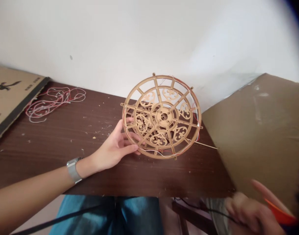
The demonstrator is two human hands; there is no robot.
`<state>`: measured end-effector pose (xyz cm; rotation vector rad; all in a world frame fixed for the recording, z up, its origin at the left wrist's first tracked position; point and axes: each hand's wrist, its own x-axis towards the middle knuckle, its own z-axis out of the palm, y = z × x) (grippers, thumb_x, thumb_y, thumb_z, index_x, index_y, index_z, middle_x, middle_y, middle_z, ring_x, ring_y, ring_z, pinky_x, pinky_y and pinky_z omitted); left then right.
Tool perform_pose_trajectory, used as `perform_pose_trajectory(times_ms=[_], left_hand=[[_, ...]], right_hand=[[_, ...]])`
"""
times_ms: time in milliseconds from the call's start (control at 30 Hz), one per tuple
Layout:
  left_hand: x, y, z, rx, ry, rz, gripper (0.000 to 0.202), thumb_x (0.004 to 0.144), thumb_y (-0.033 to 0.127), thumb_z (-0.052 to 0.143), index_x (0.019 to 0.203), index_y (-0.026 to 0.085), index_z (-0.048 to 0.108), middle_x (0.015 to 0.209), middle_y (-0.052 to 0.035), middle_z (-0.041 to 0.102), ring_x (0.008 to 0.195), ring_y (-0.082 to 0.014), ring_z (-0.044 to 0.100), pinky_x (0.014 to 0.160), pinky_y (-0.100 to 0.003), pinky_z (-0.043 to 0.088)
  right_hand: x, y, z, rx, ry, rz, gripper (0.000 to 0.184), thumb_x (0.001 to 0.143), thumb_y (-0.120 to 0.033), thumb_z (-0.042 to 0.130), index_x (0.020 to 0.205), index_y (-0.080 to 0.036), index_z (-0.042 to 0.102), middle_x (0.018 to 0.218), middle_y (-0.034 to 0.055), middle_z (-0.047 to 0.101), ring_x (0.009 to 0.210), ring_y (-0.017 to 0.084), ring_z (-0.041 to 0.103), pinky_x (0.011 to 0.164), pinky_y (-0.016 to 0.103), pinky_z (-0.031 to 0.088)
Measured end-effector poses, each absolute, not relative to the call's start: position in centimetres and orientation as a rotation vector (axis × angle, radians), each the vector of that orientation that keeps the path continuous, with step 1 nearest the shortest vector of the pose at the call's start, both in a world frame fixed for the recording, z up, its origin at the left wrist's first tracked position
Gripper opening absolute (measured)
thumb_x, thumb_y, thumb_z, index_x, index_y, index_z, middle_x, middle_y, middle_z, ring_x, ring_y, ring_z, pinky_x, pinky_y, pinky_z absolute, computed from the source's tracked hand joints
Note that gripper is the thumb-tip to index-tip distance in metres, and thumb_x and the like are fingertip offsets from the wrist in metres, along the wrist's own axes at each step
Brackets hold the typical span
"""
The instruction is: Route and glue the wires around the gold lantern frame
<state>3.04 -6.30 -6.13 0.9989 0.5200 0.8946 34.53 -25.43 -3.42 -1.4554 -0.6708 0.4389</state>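
My left hand (pixel 115 147), with a watch on its wrist, is closed on the lower left rim of a round openwork wooden wheel frame (pixel 164 124). The frame is tilted up above the table, its scrollwork and spokes facing me. Red and white thin wires (pixel 186 85) run along its outer ring. At the lower right edge my right hand (pixel 254 212), smeared by motion, has its fingers curled beside an orange object (pixel 280 212), which it appears to hold. What kind of object that is stays unclear. A black cord (pixel 203 207) runs toward this hand.
A tangle of red and white wires (pixel 53 101) lies on the dark brown table (pixel 53 143). Left stands a cardboard box (pixel 14 94) with a black edge; right, a large brown box (pixel 252 124). A thin stick (pixel 205 145) extends behind the frame. Small scraps dot the tabletop.
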Motion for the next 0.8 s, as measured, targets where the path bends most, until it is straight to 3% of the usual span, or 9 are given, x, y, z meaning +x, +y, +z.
perform_pose_trajectory(times_ms=[67,133,267,367,467,567,800], left_hand=[[3.1,-6.5,-6.2,0.985,0.502,0.898,0.085,0.093,0.017,0.085,0.155,0.034,0.03,0.105,-0.0026,0.07,0.1,-0.0231,0.077,0.086,-0.036,0.07],[3.2,-6.6,-6.3,0.972,0.483,0.909,0.084,0.093,0.016,0.085,0.156,0.037,0.032,0.106,-0.0024,0.07,0.099,-0.0226,0.078,0.085,-0.036,0.07],[3.3,-6.9,-6.2,0.961,0.473,0.884,0.082,0.095,0.015,0.083,0.155,0.038,0.032,0.107,-0.0023,0.071,0.097,-0.0219,0.078,0.087,-0.038,0.07],[3.4,-7.2,-6.1,0.959,0.444,0.851,0.082,0.096,0.015,0.081,0.154,0.037,0.029,0.107,-0.0025,0.071,0.097,-0.0215,0.077,0.087,-0.038,0.07],[3.5,-7.5,-6.0,0.971,0.418,0.828,0.081,0.098,0.014,0.078,0.156,0.037,0.026,0.108,-0.004,0.071,0.104,-0.0238,0.077,0.088,-0.039,0.069],[3.6,-7.5,-5.9,0.99,0.41,0.79,0.08,0.099,0.014,0.078,0.156,0.037,0.027,0.111,-0.0051,0.073,0.101,-0.0236,0.078,0.09,-0.04,0.068],[3.6,-7.2,-6.3,0.956,0.428,0.778,0.079,0.097,0.013,0.08,0.153,0.036,0.029,0.108,-0.0042,0.074,0.101,-0.0251,0.08,0.089,-0.041,0.069]], right_hand=[[32.8,-21.5,-3.7,-1.364,-0.553,0.443,0.049,0.079,-0.044,0.092,0.116,-0.018,0.073,0.053,-0.0095,0.024,0.049,0.006,0.026,0.048,0.019,0.03],[31.4,-18.6,-4.1,-1.341,-0.496,0.485,0.054,0.075,-0.045,0.097,0.108,-0.01,0.071,0.058,-0.01,0.028,0.053,0.004,0.029,0.049,0.018,0.03],[30.3,-16.5,-4.7,-1.299,-0.423,0.564,0.066,0.075,-0.058,0.097,0.109,-0.008,0.069,0.062,-0.0108,0.026,0.055,0.002,0.028,0.047,0.016,0.027],[29.9,-16.4,-4.9,-1.286,-0.432,0.582,0.061,0.079,-0.06,0.094,0.1,-0.01,0.065,0.064,-0.0103,0.024,0.055,0.002,0.027,0.047,0.016,0.026],[29.3,-16.3,-4.9,-1.259,-0.42,0.579,0.062,0.077,-0.051,0.097,0.078,-0.015,0.046,0.064,-0.0096,0.023,0.054,0.001,0.026,0.045,0.015,0.025],[28.9,-16.1,-4.7,-1.247,-0.419,0.537,0.073,0.075,-0.037,0.096,0.072,-0.017,0.026,0.064,-0.0087,0.023,0.055,0.0,0.028,0.046,0.014,0.026],[28.9,-15.7,-4.5,-1.26,-0.317,0.474,0.061,0.069,-0.028,0.096,0.078,-0.017,0.036,0.065,-0.0098,0.029,0.056,0.001,0.033,0.044,0.013,0.029]])
